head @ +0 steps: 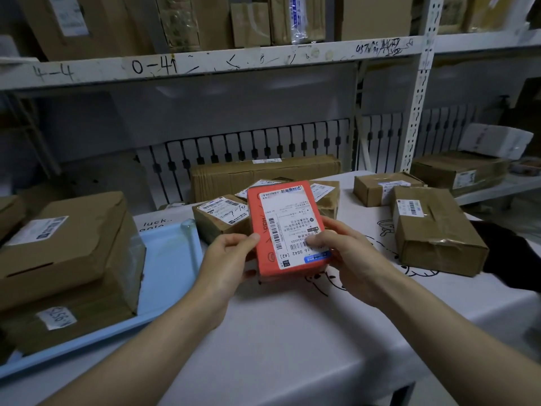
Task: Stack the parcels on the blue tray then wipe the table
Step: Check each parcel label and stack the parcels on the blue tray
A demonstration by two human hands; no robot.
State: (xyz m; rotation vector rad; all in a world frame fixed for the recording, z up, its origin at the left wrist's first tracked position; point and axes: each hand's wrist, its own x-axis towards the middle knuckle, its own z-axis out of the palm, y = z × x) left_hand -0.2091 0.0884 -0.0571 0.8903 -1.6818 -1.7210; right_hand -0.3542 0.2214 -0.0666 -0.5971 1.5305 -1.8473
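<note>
I hold a flat orange parcel (263, 230) with a white shipping label above the table's middle. My left hand (228, 259) grips its left edge and my right hand (342, 250) grips its lower right corner. The blue tray (169, 259) lies to the left and carries two stacked brown cardboard boxes (73, 253). Behind the orange parcel sit a small brown parcel (219, 218) and another brown parcel (328, 194), partly hidden. To the right on the table lie a taped brown box (436, 230) and a smaller brown box (377, 189).
The table (292, 332) has a white cloth with black drawings. A long flat carton (263, 174) lies at its far edge. Metal shelves behind hold more cartons, and a lower shelf at right holds a brown box (459, 168) and a white package (494, 140). A dark object (503, 253) sits at the right edge.
</note>
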